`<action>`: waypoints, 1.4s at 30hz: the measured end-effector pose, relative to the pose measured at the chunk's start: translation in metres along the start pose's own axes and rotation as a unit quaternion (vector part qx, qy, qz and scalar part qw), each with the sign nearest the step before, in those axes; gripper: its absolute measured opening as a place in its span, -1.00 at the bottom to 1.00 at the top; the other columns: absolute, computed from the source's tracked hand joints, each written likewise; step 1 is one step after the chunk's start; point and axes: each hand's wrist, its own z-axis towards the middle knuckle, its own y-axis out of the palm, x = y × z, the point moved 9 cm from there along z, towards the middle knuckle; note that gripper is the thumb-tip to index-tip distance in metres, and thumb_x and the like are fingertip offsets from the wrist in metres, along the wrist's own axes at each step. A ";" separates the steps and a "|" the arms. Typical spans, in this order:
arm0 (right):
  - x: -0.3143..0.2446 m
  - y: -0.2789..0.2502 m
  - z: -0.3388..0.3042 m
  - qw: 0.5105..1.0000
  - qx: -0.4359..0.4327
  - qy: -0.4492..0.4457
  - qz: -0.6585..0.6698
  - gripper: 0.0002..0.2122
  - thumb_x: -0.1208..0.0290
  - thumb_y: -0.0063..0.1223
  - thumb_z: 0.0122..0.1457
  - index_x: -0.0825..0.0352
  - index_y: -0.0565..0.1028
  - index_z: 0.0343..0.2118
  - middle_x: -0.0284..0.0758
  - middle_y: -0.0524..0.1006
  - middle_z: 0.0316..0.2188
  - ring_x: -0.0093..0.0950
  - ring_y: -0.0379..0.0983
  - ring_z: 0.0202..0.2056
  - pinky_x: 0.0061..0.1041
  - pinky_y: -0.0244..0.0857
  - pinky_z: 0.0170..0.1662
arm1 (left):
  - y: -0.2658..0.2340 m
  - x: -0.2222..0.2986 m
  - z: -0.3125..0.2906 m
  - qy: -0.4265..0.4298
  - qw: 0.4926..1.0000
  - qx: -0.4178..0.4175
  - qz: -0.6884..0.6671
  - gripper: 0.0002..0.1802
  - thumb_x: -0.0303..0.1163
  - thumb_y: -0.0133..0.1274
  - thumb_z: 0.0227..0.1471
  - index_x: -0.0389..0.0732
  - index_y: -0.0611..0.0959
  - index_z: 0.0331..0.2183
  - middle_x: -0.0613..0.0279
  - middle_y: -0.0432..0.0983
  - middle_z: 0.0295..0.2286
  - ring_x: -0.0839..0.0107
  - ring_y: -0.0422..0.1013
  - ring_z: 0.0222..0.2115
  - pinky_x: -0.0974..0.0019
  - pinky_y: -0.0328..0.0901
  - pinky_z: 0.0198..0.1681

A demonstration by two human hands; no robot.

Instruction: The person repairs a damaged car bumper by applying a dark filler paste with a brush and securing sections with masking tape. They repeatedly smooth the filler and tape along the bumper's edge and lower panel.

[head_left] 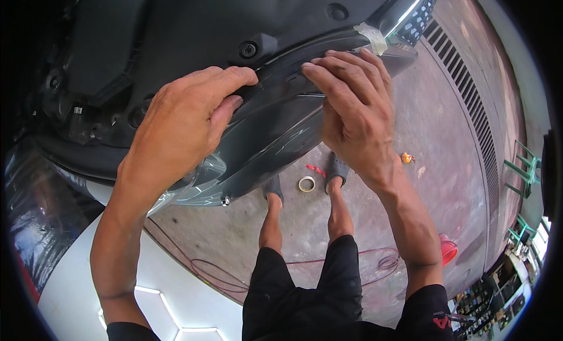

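Both my hands are at the front edge of a car's dark front end. My left hand (176,121) reaches over the black plastic cover (193,24); its thumb and forefinger are bent close together, and the other fingers are hidden. My right hand (359,100) is curled at the glossy dark edge (287,77), its thumb mostly hidden behind the fingers. Whatever either hand pinches does not show. A piece of pale masking tape (373,39) sticks to the edge just beyond my right fingers. Under my left wrist is a clear, shiny curved part (208,171).
On the floor between my feet lie a tape roll (307,184) and red scraps (315,170). A hose (217,276) coils behind my legs. A red bucket (448,250) stands at right, near a floor drain grate (469,88). White car bodywork (141,270) is at lower left.
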 end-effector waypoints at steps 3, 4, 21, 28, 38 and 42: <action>0.005 -0.023 -0.027 0.998 0.064 0.024 0.006 -0.52 0.70 0.21 -0.08 0.26 0.63 -0.01 -0.34 0.61 -0.03 -0.25 0.48 0.05 -0.19 0.29 0.17 | 0.000 -0.004 -0.003 -0.002 1.000 0.012 -0.025 -0.69 -0.63 0.15 0.18 -0.26 0.66 -0.01 0.18 0.56 -0.36 0.51 0.33 -0.52 0.40 0.28 -0.40; 0.007 -0.021 -0.035 0.998 0.048 0.039 0.003 -0.52 0.70 0.21 -0.08 0.26 0.63 -0.01 -0.34 0.60 -0.02 -0.25 0.47 0.06 -0.20 0.29 0.17 | 0.001 -0.004 -0.002 -0.013 1.000 0.008 -0.025 -0.68 -0.63 0.15 0.18 -0.26 0.65 -0.01 0.21 0.53 -0.38 0.53 0.29 -0.53 0.40 0.26 -0.42; -0.034 0.037 -0.039 0.996 -0.081 0.036 -0.029 -0.39 0.41 0.11 0.16 0.20 0.38 0.34 -0.29 0.29 0.37 -0.24 0.14 0.42 -0.10 0.01 0.43 | 0.005 -0.002 0.002 -0.113 0.993 -0.042 0.003 -0.75 -0.59 0.13 0.18 -0.25 0.60 -0.08 0.06 0.56 -0.34 0.19 0.46 -0.45 0.22 0.36 -0.30; -0.037 0.030 -0.030 0.989 -0.116 0.051 -0.075 -0.39 0.41 0.10 0.17 0.15 0.39 0.34 -0.36 0.31 0.36 -0.30 0.13 0.42 0.00 -0.14 0.48 | 0.002 0.007 0.001 -0.039 0.999 0.008 0.013 -0.75 -0.60 0.15 0.18 -0.28 0.61 -0.08 0.20 0.40 -0.46 0.42 0.30 -0.51 0.32 0.28 -0.37; -0.029 0.013 -0.019 0.988 -0.133 0.079 -0.016 -0.40 0.55 0.16 0.05 0.23 0.46 0.26 -0.33 0.39 0.29 -0.26 0.19 0.38 -0.08 0.03 0.39 | 0.000 0.008 0.002 -0.025 1.000 -0.006 0.009 -0.76 -0.57 0.15 0.19 -0.26 0.62 -0.08 0.14 0.48 -0.40 0.36 0.35 -0.50 0.28 0.32 -0.34; -0.013 -0.010 -0.037 0.989 -0.066 0.135 0.005 -0.41 0.63 0.15 -0.01 0.28 0.50 0.19 -0.31 0.43 0.25 -0.23 0.23 0.34 -0.15 0.16 0.29 | -0.001 0.004 0.001 -0.037 0.999 -0.002 0.002 -0.76 -0.56 0.15 0.19 -0.26 0.63 -0.08 0.14 0.47 -0.41 0.37 0.35 -0.50 0.26 0.31 -0.34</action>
